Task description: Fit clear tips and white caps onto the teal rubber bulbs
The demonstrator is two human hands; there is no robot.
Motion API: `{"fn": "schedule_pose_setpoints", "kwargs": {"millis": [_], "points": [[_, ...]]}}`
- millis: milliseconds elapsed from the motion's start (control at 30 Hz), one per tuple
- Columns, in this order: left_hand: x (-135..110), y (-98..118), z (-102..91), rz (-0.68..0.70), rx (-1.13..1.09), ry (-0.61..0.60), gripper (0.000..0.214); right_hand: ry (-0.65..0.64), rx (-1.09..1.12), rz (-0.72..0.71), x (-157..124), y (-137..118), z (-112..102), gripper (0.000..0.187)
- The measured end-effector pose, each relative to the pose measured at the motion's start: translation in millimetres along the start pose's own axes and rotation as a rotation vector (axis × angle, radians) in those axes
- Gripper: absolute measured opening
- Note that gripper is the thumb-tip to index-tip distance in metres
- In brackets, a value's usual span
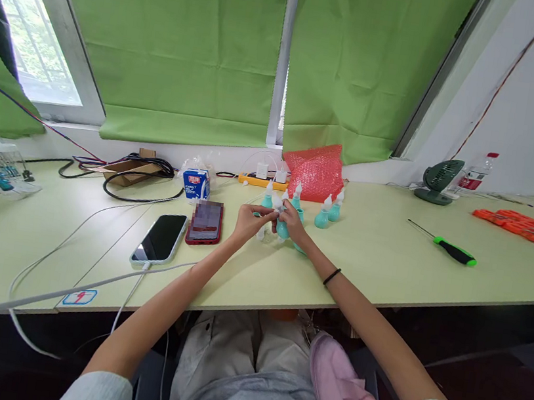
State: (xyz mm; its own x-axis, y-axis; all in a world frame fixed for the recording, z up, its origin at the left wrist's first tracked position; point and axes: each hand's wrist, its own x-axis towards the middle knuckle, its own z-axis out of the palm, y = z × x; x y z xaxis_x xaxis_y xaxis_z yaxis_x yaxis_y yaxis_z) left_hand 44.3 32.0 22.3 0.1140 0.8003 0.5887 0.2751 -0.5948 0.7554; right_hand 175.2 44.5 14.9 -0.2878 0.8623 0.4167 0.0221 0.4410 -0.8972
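Near the middle of the table, my right hand [293,223] is closed round a teal squeeze bulb [282,230]. My left hand [249,221] meets it from the left, thumb and fingertips pinched at the whitish nozzle [277,203] on top of the bulb. The fingers partly cover this joint. Just beyond the hands stand more teal bulbs with pointed whitish nozzles: one at the left [268,195], one behind [297,195], and two at the right, a nearer one [322,217] and a farther one [336,208]. Small clear pieces [261,233] lie below my fingers.
To the left lie a red-cased phone [205,223], a white phone [159,239] on a cable, and a blue-white box [196,184]. A red bubble-wrap pouch [315,174] and yellow power strip [256,181] are behind. A screwdriver [453,250] and small fan [439,181] stand right.
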Motion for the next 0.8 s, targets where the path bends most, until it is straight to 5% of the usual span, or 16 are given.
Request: {"fn": "schedule_pose_setpoints", "kwargs": {"millis": [200,500,800], "points": [[1.4,-1.7,-3.8,0.125,0.111,-0.060,0.036,-0.035,0.002,0.029,-1.5,0.8,1.6,0.009],[-6.7,-0.4,2.5,0.374,0.438,0.039,0.023,-0.019,0.002,-0.020,-2.6,0.7,4.1,0.013],[-4.1,-6.8,-0.6,0.540,0.515,0.036,0.020,-0.065,0.105,-0.022,-1.9,5.4,4.2,0.015]]}}
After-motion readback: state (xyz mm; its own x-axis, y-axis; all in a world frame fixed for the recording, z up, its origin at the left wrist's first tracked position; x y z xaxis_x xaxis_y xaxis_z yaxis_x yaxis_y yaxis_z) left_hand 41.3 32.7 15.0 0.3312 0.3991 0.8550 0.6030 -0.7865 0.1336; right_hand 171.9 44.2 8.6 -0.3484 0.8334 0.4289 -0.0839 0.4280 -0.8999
